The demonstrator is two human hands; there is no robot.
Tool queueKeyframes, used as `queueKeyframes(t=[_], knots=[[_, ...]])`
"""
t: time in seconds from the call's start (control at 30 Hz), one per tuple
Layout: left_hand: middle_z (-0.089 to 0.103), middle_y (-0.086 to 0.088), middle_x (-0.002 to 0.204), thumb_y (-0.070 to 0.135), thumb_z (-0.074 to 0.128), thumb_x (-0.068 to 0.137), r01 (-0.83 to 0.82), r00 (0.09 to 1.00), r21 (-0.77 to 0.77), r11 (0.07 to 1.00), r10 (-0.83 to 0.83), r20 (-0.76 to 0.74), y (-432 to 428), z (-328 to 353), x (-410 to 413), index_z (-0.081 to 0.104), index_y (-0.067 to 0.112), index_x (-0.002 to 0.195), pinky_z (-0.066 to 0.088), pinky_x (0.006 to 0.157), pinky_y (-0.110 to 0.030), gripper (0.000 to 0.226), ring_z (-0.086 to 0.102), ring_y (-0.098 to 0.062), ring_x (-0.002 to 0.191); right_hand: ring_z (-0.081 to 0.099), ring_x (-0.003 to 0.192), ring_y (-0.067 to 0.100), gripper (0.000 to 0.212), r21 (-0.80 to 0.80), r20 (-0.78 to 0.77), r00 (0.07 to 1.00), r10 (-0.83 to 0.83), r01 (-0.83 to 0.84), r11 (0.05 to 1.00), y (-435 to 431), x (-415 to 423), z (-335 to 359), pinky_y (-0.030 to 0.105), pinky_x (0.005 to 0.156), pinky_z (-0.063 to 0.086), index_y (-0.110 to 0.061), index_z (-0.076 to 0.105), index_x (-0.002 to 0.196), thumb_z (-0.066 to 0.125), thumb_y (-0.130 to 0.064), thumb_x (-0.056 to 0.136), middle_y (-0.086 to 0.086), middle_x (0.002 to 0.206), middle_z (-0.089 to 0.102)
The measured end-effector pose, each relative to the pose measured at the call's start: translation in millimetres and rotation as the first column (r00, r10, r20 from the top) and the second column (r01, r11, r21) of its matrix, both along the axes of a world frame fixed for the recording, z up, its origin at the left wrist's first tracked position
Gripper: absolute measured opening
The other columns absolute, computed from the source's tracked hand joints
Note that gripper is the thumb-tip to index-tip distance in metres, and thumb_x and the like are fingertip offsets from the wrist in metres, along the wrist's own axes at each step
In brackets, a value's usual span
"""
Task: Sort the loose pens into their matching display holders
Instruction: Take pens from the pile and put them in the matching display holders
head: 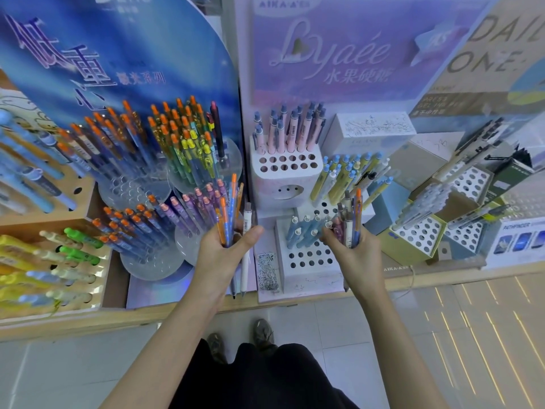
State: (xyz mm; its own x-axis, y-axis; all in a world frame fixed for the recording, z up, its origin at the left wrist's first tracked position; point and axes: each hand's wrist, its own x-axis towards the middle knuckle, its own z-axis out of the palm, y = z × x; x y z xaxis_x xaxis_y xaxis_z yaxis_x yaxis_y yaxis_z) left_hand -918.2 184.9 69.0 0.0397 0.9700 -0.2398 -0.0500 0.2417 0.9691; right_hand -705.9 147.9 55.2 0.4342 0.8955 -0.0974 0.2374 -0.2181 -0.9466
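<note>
- Nearest, a person's dark garment (259, 376) and two grey shoes (264, 333) are over a pale tiled floor (354, 326), just short of the wooden shelf edge (118, 318).
- The left hand (219, 255) is closed round a bundle of orange-capped blue pens (227, 215) held upright. Its thumb stretches right across a white pen (246, 228) in the same grip, and pen tips stick out below the palm.
- The right hand (358, 255) has its fingers curled round a mixed bundle of pens (352, 222): one blue with an orange cap, the others greyish and purple. Their number cannot be told.
- Just beside the right hand's fingers, a white perforated block (306, 262) holds pale blue pens (303, 231) in its back rows.
- On the shelf between the two hands lies a scribbled test pad (267, 273).
- Left of the left hand, clear round holders (150, 265) carry orange-capped pens with blue and purple bodies, all leaning.
- Far left, a wooden rack (98, 290) holds yellow and green pens slanted in its holes.
- Further back, a taller white block (283, 165) holds pink pens (290, 134) with blue caps. To its right stand yellow-green pens (336, 180), also blue-capped.
- At right sit hexagonal perforated holders (420, 236) with grey and beige pens.
- Behind everything rise a blue backboard (118, 54) and a lilac backboard (339, 54) lettered "Lyaée".
</note>
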Motion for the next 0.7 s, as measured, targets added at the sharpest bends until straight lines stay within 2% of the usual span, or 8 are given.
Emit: queueKeyframes(t=[0.1,0.13,0.2,0.3,0.43,0.57,0.63,0.7], knots=[[0.05,0.016,0.056,0.047,0.075,0.059,0.007,1.0,-0.004,1.0,-0.007,0.004,-1.3,0.1,1.9,0.062,0.024,0.078,0.043,0.054,-0.013,0.032,0.051,-0.003,0.056,0.045,0.054,0.019,0.029,-0.008,-0.05,0.998,-0.036,0.035,0.999,6.6,4.9,0.8,0.025,0.047,0.037,0.001,0.057,0.07,0.071,-0.021,0.083,0.025,0.061,0.055],[0.051,0.016,0.056,0.048,0.075,0.058,0.005,1.0,-0.01,1.0,-0.005,0.006,-1.7,0.5,2.5,0.063,0.025,0.077,0.043,0.055,-0.013,0.032,0.052,-0.002,0.057,0.045,0.054,0.02,0.033,0.001,-0.047,0.998,-0.037,0.037,0.999,8.7,7.1,0.2,0.024,0.047,0.037,0.006,0.055,0.07,0.071,-0.019,0.084,0.026,0.062,0.054],[0.052,0.017,0.056,0.05,0.075,0.056,0.007,1.0,-0.019,1.0,-0.007,0.008,-2.1,1.4,2.7,0.065,0.03,0.072,0.045,0.056,-0.013,0.028,0.053,-0.001,0.058,0.05,0.052,0.015,0.026,0.008,-0.017,1.0,-0.02,0.02,1.0,11.7,10.2,1.1,0.018,0.047,0.039,0.002,0.061,0.071,0.07,-0.017,0.086,0.011,0.059,0.061],[0.051,0.014,0.059,0.051,0.075,0.056,0.014,1.0,-0.019,1.0,-0.014,0.003,-2.4,2.1,0.7,0.066,0.032,0.073,0.045,0.059,-0.016,0.026,0.053,-0.004,0.061,0.041,0.041,0.002,0.018,-0.004,0.025,0.999,0.023,-0.023,1.0,11.0,12.4,-0.8,0.012,0.042,0.033,-0.005,0.066,0.073,0.069,-0.017,0.086,-0.009,0.049,0.055],[0.05,0.01,0.062,0.05,0.075,0.056,-0.004,1.0,-0.034,0.999,0.004,-0.015,-3.9,1.9,0.2,0.061,0.024,0.079,0.045,0.062,-0.021,0.037,0.053,-0.007,0.063,0.049,0.047,0.006,0.016,-0.058,0.011,0.998,0.068,-0.067,0.996,9.9,13.4,-7.7,0.015,0.045,0.04,-0.01,0.065,0.073,0.071,-0.019,0.085,-0.004,0.06,0.067],[0.051,0.015,0.055,0.048,0.075,0.058,0.026,1.0,-0.037,0.999,-0.026,-0.002,-6.0,3.1,3.2,0.063,0.03,0.068,0.044,0.056,-0.017,0.024,0.052,-0.005,0.057,0.062,0.059,0.019,0.018,-0.144,-0.035,0.997,0.065,-0.07,0.987,7.1,9.6,-16.5,0.026,0.057,0.048,-0.006,0.064,0.077,0.075,-0.02,0.082,0.009,0.065,0.069],[0.052,0.012,0.055,0.046,0.076,0.059,0.058,0.998,-0.044,0.997,-0.057,0.024,-6.9,4.4,4.6,0.064,0.03,0.067,0.042,0.053,-0.017,0.021,0.051,-0.007,0.055,0.059,0.057,0.01,0.02,-0.171,-0.046,0.996,0.07,-0.077,0.982,4.7,8.9,-15.0,0.021,0.057,0.047,-0.005,0.065,0.081,0.077,-0.021,0.08,0.007,0.065,0.067],[0.05,0.008,0.056,0.047,0.076,0.055,0.071,0.996,-0.073,0.995,-0.067,0.058,-6.7,7.2,6.8,0.065,0.028,0.068,0.041,0.05,-0.016,0.026,0.05,-0.009,0.054,0.055,0.055,0.001,0.016,-0.147,-0.086,0.994,0.062,-0.075,0.986,1.2,7.7,-8.3,0.013,0.055,0.044,-0.011,0.065,0.089,0.077,-0.018,0.08,-0.007,0.064,0.063]])
